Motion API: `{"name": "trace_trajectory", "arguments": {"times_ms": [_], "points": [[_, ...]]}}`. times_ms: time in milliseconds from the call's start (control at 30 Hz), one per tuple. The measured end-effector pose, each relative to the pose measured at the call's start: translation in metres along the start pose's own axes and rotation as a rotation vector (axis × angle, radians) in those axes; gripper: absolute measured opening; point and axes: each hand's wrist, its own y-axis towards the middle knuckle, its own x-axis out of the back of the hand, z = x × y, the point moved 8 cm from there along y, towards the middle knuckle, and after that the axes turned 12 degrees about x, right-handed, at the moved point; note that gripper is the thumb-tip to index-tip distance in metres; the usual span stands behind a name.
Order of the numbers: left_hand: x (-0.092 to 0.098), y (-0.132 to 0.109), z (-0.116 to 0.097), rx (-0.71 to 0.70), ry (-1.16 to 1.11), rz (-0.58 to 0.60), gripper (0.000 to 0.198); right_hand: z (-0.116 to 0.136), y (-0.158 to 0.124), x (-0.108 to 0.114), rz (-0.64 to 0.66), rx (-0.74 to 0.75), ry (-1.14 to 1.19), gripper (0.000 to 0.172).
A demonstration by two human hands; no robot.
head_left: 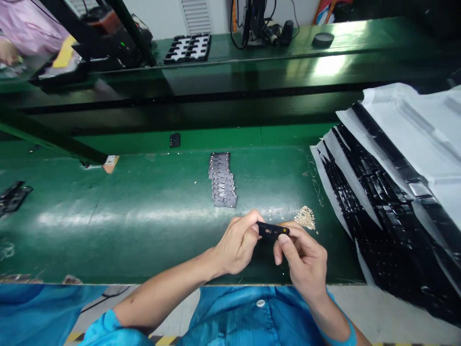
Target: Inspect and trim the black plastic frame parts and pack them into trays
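Black plastic piece [272,231], pinched at its ends by the fingertips of the left hand [236,245] and right hand [302,259], is held for close work just nearer than the row of grey parts [222,180], scraps [305,217] heaped right of that row.

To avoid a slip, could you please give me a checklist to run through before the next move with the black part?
1. Black part held at both ends: ok, left hand and right hand pinch it.
2. Part lifted off the table: ok, it seems to be held above it.
3. Grey parts out of the way: ok, they lie in an overlapping row beyond the hands.
4. Scrap pile apart from the part: ok, though close to the right hand.
5. Part free of flaws: cannot tell, too small.
6. Trays stacked squarely: not ok, they lie fanned out.
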Motion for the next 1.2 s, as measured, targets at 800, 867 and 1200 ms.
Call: {"name": "trace_trajectory", "arguments": {"times_ms": [800,867,1200], "points": [[-0.009,0.011,0.002,0.005,0.013,0.023,0.028,-0.001,0.002,0.008,-0.058,-0.004,-0.01,0.014],[-0.009,0.013,0.002,0.013,0.004,0.02,0.027,-0.002,0.002,0.009,-0.063,0.0,-0.015,0.013],[-0.019,0.016,0.01,0.098,0.154,0.137,0.012,-0.009,0.006,0.039,-0.202,-0.072,-0.08,0.02]]}}
